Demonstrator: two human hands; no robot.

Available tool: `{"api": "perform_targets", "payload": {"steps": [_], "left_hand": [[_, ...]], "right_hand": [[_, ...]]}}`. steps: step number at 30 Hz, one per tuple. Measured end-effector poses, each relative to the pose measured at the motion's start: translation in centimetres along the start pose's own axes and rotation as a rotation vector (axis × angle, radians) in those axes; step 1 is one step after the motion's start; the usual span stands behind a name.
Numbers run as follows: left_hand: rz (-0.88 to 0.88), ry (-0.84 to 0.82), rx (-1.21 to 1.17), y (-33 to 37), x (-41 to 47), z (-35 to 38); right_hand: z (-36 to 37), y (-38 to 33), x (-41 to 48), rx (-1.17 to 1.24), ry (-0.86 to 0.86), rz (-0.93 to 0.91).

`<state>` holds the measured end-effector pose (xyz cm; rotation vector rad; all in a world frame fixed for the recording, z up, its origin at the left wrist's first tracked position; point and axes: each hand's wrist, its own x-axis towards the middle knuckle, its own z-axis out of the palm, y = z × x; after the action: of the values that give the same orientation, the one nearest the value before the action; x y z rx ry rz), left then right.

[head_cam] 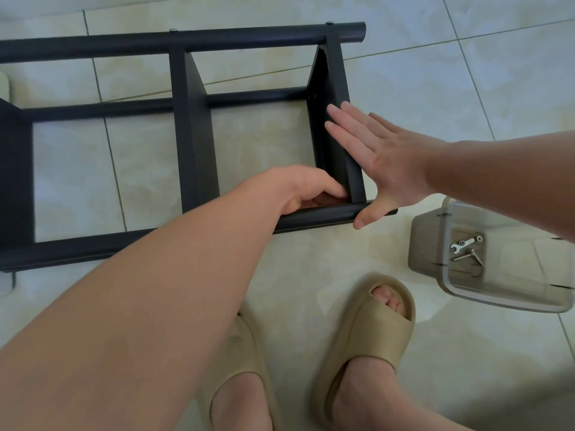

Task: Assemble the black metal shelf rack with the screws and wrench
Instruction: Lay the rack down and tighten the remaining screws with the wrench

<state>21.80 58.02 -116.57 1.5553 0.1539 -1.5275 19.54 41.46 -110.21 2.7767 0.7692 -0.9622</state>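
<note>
Left hand (306,194) grasps the black metal shelf rack (193,135) by its near tube (317,217); right hand (382,160) presses flat, unclenched; end panel (339,144) could slip if unbolted.

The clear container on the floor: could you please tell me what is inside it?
In the container, a small wrench and screws lie on the bottom. The right forearm covers its far corner, so anything there is hidden.

- Open bays inside the rack (193,129) are left passable down to bare floor (71,181)
- The rack's near right corner is blocked by the left hand (308,191) and right hand (382,160)
- Right of the rack a clear bin (426,244) is set; before it, sandalled feet (367,334)
</note>
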Motion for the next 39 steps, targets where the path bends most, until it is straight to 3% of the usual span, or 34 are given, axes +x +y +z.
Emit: {"api": "perform_targets", "payload": {"steps": [26,34,39], "left_hand": [[-0.002,-0.003,0.078,0.02,-0.11,0.10],[0.010,-0.056,-0.025,0.04,-0.36,-0.11],[0.058,0.022,0.036,0.06,-0.20,0.15]], "right_hand": [[-0.28,-0.24,-0.14,0.004,-0.014,-0.008],[-0.14,-0.15,-0.03,-0.009,-0.005,-0.015],[-0.16,-0.22,-0.06,-0.012,-0.003,-0.017]]}}
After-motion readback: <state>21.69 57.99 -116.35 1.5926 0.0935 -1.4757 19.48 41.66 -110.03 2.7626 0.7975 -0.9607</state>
